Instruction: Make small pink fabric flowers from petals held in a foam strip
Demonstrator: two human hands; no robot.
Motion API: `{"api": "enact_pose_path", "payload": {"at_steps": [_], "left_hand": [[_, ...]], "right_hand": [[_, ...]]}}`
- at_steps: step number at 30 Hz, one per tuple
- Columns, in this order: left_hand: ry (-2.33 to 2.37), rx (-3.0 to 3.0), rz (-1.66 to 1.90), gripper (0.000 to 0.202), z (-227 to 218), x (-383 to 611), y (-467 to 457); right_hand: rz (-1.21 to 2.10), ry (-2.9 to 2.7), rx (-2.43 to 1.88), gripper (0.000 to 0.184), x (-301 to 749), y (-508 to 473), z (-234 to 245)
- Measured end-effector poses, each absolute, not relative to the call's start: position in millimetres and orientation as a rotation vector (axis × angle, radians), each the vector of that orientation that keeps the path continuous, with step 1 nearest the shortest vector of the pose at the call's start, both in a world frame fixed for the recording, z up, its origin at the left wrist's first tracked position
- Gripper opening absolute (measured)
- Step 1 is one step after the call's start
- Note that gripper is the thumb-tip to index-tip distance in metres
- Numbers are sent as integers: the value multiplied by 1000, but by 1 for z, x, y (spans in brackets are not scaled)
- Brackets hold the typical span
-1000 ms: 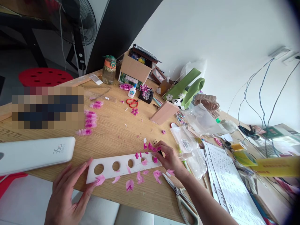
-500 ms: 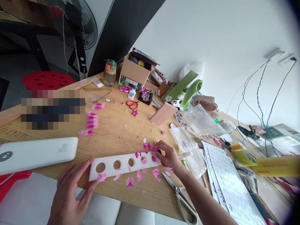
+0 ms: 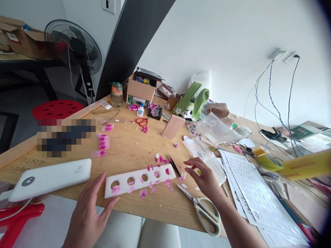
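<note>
white foam template strip (image 3: 141,178) with a row of round holes lies flat near the front edge of the wooden desk (image 3: 129,144). pink petal pieces (image 3: 155,172) are scattered on the strip and on the desk just around it.

left hand (image 3: 89,213): palm down at the front desk edge, fingers spread, holding nothing. its fingertips are just beside the left end of the strip; contact cannot be confirmed.

right hand (image 3: 205,177): raised over the desk to the right of the strip, apart from it. grip loosely curled, thumb and fingers parted, nothing pinched.

black tweezers (image 3: 172,164) lie on the desk at the right end of the strip, between the strip and the right hand.

scissors with pale green handles (image 3: 204,210) lie on the desk below the right hand, blades pointing toward the strip.

white power bank (image 3: 51,179) lies on the left of the desk, near the left hand.

stacked white cut-out sheets (image 3: 253,199) lie to the right of the right hand. clear plastic bags (image 3: 204,155) lie just behind it.

far side of the desk: cardboard box (image 3: 141,91), glue bottle (image 3: 140,111), red-handled scissors (image 3: 141,121).
</note>
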State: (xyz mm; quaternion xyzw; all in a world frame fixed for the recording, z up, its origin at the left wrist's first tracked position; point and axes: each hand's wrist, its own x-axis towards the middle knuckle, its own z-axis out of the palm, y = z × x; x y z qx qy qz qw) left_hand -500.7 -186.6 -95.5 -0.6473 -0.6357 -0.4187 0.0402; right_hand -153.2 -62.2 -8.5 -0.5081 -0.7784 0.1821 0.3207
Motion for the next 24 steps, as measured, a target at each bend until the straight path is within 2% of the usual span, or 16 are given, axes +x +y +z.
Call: {"api": "enact_pose_path", "payload": {"at_steps": [7,14,18,24], "left_hand": [[-1979,-2110,-1202,66,-94,-504,-178],[-2105,-2135,-1348,60,-84,-507,-180],[-2356,-2049,-1559,64,-78,-508,-181],[-2563,-2015,-2083,67,-63,-511,-180]], "right_hand": [[368,-1797,-1429,19,-122,-129,-1],[398,-1587,-1446,21,-115,-186,-20],[471,-1395,-1491,24,-127,-208,-26],[601,-1231,-1484,25,-148,-222,-33]]}}
